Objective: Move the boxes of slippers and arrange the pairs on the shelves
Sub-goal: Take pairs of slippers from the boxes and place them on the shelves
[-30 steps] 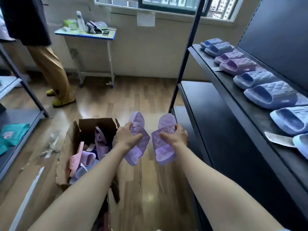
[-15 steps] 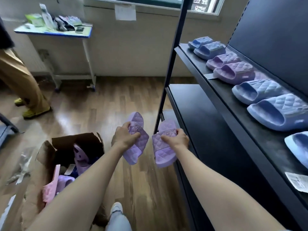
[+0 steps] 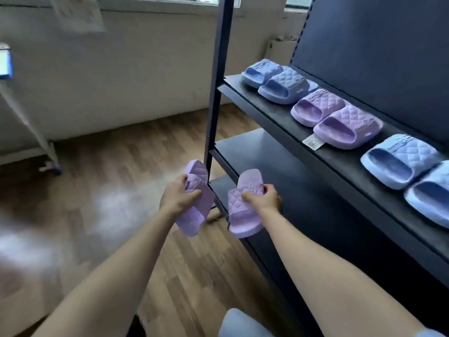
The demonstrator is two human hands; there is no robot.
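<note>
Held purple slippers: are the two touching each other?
Apart. Head view shows a clear gap between the left-hand slipper and the right-hand slipper.

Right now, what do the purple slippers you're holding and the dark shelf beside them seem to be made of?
The held purple slippers look like soft moulded foam or rubber: matte, thick, one-piece, with a quilted pattern pressed in. The dark shelf looks like painted metal, smooth with a dull sheen and thin folded edges, though coated board is possible.

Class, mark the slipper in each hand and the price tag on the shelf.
Left-hand slipper (image 3: 194, 221): head view, lower end.
Right-hand slipper (image 3: 237, 203): head view, quilted strap.
Price tag (image 3: 313, 142): head view, its middle.
</note>
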